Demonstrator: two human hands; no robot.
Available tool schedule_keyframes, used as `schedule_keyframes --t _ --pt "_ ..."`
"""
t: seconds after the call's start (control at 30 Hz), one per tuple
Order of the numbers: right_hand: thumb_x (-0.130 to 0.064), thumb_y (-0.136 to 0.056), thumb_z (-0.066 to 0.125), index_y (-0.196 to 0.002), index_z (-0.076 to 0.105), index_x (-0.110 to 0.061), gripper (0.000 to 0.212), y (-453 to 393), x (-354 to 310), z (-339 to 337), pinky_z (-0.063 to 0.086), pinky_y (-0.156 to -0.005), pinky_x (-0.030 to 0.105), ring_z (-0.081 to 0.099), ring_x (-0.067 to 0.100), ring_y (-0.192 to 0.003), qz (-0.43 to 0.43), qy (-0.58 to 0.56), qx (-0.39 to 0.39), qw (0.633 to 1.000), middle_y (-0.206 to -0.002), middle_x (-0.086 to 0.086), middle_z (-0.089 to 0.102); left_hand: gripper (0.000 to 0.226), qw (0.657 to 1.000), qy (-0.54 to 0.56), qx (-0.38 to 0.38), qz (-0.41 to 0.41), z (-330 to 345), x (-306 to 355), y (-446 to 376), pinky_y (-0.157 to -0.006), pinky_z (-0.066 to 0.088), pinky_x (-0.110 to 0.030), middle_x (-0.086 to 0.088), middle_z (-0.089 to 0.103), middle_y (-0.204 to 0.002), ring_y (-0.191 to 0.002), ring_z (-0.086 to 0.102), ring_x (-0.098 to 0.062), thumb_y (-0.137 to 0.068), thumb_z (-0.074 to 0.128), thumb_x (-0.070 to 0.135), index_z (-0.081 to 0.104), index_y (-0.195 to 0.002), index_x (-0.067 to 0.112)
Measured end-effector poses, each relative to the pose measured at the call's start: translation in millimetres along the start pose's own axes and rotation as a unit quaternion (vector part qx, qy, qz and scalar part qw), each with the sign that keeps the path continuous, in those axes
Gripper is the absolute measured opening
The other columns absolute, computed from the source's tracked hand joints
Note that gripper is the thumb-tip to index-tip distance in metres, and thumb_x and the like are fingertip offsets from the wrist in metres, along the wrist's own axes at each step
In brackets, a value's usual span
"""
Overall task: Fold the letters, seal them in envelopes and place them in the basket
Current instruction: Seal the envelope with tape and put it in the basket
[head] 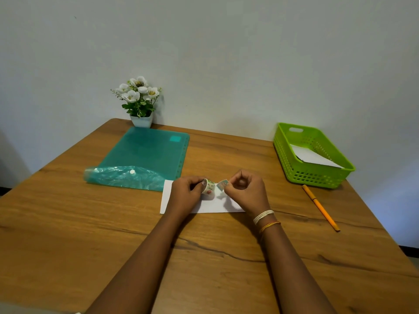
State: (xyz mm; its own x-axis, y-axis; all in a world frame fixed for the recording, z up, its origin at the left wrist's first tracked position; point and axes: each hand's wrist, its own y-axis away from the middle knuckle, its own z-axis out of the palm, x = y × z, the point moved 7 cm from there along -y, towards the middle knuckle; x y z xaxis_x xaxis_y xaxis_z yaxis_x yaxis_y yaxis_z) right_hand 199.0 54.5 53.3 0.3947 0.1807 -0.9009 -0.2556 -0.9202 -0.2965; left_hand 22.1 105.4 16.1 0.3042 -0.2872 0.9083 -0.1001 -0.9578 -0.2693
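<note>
The left hand (188,193) grips a patterned tape roll (209,188) while the right hand (243,189) pinches its free end (222,184), probably to seal the white envelope (212,206) beneath. The green basket (317,175) waits at two o'clock, already holding one envelope.

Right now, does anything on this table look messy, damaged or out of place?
Little stands out. The teal folder's flap lies open and crumpled near the white envelope, and the orange pen lies loose and slanted beside the green basket. Nothing looks spilled or broken.
</note>
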Motion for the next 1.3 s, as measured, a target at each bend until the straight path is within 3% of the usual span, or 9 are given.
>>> schedule_keyframes --t 0.07,0.17,0.37,0.53,0.77,0.93,1.0,1.13,1.3 --pt "-0.008 -0.069 0.076 -0.067 0.063 -0.01 0.013 -1.0 6.6 -2.3 0.055 -0.061 0.024 0.064 0.009 -0.062 0.026 0.036 0.016 0.999 -0.066 0.0 0.069 0.02 1.0 -0.012 0.01 0.003 -0.3 2.5 0.4 -0.079 0.049 -0.011 0.001 0.072 -0.104 -0.089 0.062 0.001 -0.088 0.066 0.013 0.074 -0.106 0.012" --pt "-0.012 -0.071 0.076 -0.065 0.063 -0.015 0.015 -2.1 15.6 -5.0 0.053 -0.06 0.025 0.061 0.01 -0.058 0.077 0.052 0.025 0.995 -0.061 -0.002 0.067 0.019 0.998 -0.062 0.006 0.007 2.4 11.6 -2.3 -0.077 0.054 -0.024 0.003 0.074 -0.1 -0.084 0.065 -0.004 -0.086 0.068 0.021 0.076 -0.103 0.018" --pt "-0.001 -0.074 0.064 -0.063 0.061 -0.011 0.015 -4.1 33.0 -4.7 0.057 -0.073 0.045 0.072 0.025 -0.067 0.187 -0.056 0.02 0.981 -0.07 0.015 0.071 0.026 0.971 -0.235 -0.024 0.042 16.5 32.0 -29.1 -0.086 0.051 -0.036 -0.006 0.069 -0.113 -0.1 0.061 -0.023 -0.091 0.059 0.013 0.072 -0.113 0.016" --pt "0.006 -0.081 0.061 -0.074 0.059 -0.005 0.013 -2.4 34.0 -3.5 0.057 -0.054 0.022 0.07 0.015 -0.056 0.229 -0.131 0.007 0.965 -0.073 0.015 0.07 0.027 0.95 -0.31 -0.046 -0.001 29.1 28.0 -55.2 -0.083 0.052 -0.036 -0.009 0.066 -0.111 -0.098 0.059 -0.025 -0.088 0.065 0.013 0.071 -0.114 0.012" --pt "0.003 -0.082 0.066 -0.08 0.061 -0.004 0.01 -7.9 42.3 -3.4 0.057 -0.052 0.021 0.071 0.016 -0.058 0.242 -0.151 0.004 0.958 -0.081 0.018 0.071 0.024 0.961 -0.266 -0.041 -0.063 30.9 17.1 -70.5 -0.078 0.052 -0.034 -0.004 0.07 -0.103 -0.093 0.061 -0.018 -0.092 0.059 0.024 0.073 -0.109 0.015" --pt "0.003 -0.082 0.067 -0.081 0.06 -0.004 0.01 -8.9 46.4 -0.8 0.06 -0.061 0.027 0.072 0.019 -0.061 0.251 -0.164 -0.004 0.954 -0.081 0.018 0.072 0.021 0.979 -0.18 0.087 0.046 18.7 39.7 -24.8 -0.08 0.044 -0.024 -0.001 0.064 -0.112 -0.1 0.056 -0.012 -0.093 0.057 0.019 0.069 -0.111 0.016" --pt "0.005 -0.081 0.067 -0.084 0.058 -0.004 0.013 -10.3 43.8 -3.7 0.06 -0.059 0.027 0.071 0.018 -0.057 0.246 -0.177 -0.001 0.953 -0.082 0.019 0.071 0.021 0.975 -0.192 0.064 0.088 29.8 47.5 -4.8 -0.082 0.047 -0.026 0.001 0.063 -0.111 -0.1 0.057 -0.013 -0.091 0.059 0.015 0.07 -0.109 0.018" --pt "0.003 -0.079 0.071 -0.09 0.054 -0.01 0.024 -11.9 44.2 -21.1 0.058 -0.054 0.024 0.07 0.015 -0.056 0.224 -0.158 0.028 0.961 -0.083 0.019 0.071 0.026 0.973 -0.228 0.015 0.043 45.1 35.1 19.3 -0.087 0.041 -0.023 0.001 0.06 -0.12 -0.107 0.053 -0.013 -0.092 0.057 0.022 0.066 -0.116 0.02" --pt "0.001 -0.08 0.07 -0.078 0.066 -0.008 0.009 -13.9 57.0 -56.1 0.06 -0.065 0.031 0.07 0.023 -0.066 0.227 -0.089 0.056 0.968 -0.086 0.019 0.072 0.034 0.945 -0.313 -0.036 0.086 56.7 30.9 29.2 -0.097 0.04 -0.03 0.004 0.054 -0.132 -0.118 0.045 -0.011 -0.092 0.055 0.042 0.065 -0.123 0.033"
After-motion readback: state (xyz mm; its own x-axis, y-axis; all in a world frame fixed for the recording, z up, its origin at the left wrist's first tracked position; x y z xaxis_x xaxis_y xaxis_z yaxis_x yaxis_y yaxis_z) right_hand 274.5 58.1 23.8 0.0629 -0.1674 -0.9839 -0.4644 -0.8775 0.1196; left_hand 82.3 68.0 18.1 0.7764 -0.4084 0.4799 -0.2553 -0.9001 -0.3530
